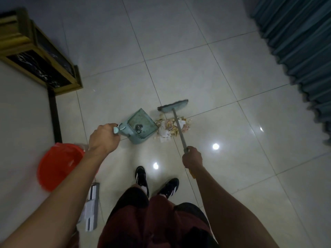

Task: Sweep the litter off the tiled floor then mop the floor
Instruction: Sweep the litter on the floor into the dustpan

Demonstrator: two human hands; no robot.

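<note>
Left hand (104, 138) gripped dustpan (141, 127) handle; right hand (192, 157) gripped broom (174, 109) shaft. Litter pile (170, 128) lay at pan mouth, on tiled floor (232, 77). Red bucket (57, 165) stood left.

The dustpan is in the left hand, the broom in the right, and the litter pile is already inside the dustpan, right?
Not quite. The head view shows the litter pile still on the floor, at the dustpan's open edge. The hands are as you say.

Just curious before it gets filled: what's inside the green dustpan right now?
The dustpan holds one small dark clump near its back wall; what it is cannot be told. The litter pile lies outside, at its lip.
</note>
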